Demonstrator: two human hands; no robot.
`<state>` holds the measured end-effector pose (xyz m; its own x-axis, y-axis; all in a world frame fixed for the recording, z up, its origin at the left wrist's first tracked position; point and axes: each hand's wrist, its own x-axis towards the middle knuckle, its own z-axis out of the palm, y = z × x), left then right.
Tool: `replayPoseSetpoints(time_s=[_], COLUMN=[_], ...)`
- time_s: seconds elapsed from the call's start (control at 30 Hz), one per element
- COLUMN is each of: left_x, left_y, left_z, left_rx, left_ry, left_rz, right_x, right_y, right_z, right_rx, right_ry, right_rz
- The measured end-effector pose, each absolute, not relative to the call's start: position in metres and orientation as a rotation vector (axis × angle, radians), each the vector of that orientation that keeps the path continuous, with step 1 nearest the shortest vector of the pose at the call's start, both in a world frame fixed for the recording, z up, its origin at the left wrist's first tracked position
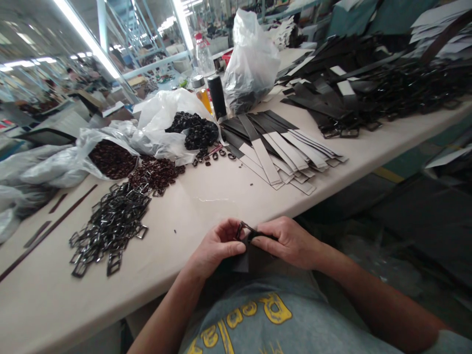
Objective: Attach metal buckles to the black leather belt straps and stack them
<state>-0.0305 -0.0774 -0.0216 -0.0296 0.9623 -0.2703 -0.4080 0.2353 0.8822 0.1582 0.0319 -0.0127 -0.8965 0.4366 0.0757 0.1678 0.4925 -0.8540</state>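
Close to my body, at the table's near edge, both hands are closed on one piece of work. My left hand [223,244] pinches a dark metal buckle [242,229] and the end of a dark strap [241,263] that hangs below it. My right hand [285,241] grips a dark part of the strap beside the buckle, thumb on top. Fingers hide how strap and buckle join. Left of my hands lies a heap of dark metal buckles [114,221]. Beyond them is a fanned stack of black-and-white strap pieces [280,147].
A plastic bag of small brown pieces [112,160] spills near the buckle heap. Behind stand a bag of black loops [193,130], a black cylinder [216,97], a jar [201,91] and a tall plastic bag [250,59]. Dark straps with buckles [391,88] pile at right.
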Motion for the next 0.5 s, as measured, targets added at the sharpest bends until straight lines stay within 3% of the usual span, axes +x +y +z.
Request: replayPoseSetpoints(time_s=[0.17, 0.27, 0.5], left_x=[-0.025, -0.026, -0.021], left_y=[-0.079, -0.080, -0.069], left_z=[-0.021, -0.021, -0.015], left_rx=[0.663, 0.762, 1.774], left_ry=[1.212, 1.257, 1.358], left_rz=[1.282, 1.277, 0.917], right_x=[0.174, 0.187, 0.198], right_y=[0.040, 0.052, 0.071], right_z=[-0.008, 0.002, 0.050], right_rx=[-0.539, -0.541, -0.352], right_ry=[-2.545, -2.692, -2.984], right_rz=[1.445, 1.330, 0.389])
